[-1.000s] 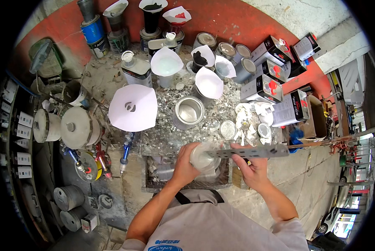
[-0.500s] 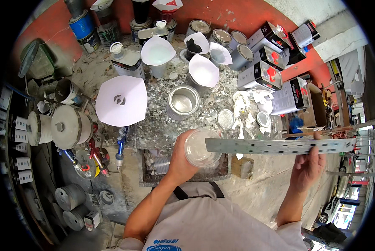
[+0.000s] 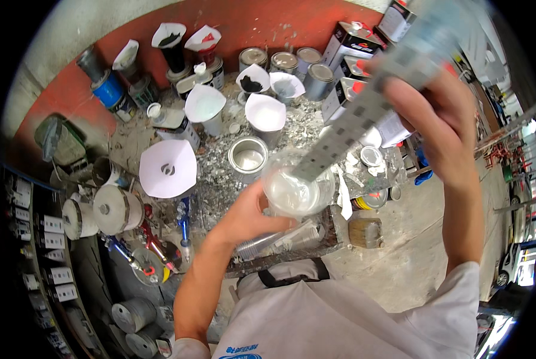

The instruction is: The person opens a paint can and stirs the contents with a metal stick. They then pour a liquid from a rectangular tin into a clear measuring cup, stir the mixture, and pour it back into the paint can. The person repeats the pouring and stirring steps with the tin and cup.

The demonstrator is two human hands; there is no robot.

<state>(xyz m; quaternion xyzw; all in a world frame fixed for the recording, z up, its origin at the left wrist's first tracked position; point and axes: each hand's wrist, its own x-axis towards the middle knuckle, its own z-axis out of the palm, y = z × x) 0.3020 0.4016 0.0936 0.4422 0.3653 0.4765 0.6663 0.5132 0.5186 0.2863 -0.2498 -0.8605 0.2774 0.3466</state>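
Observation:
My left hand (image 3: 244,216) is wrapped around a clear plastic cup (image 3: 301,200), held above the bench's front edge. Something whitish and translucent shows inside it. Up at the right, my right hand (image 3: 441,122) grips a long flat metal mixing ruler (image 3: 346,127) with rows of dark marks. The ruler slants down to the left, its lower end at the cup's mouth; whether it touches the contents I cannot tell. Its upper end is blurred. Just beyond the cup stands an open metal can (image 3: 248,157) with pale contents.
Paper strainers in cups, such as a white one (image 3: 265,113), stand across the paint-spattered bench (image 3: 211,173). A wide paper strainer (image 3: 168,169) sits at the left above spray guns (image 3: 154,245). Solvent tins (image 3: 343,99) line the back right. A yellowish square container (image 3: 365,232) is below the bench.
My right hand has risen, swinging the ruler from nearly level to a steep slant with its lower end at the cup. The cup stays in my left hand. The view has shifted.

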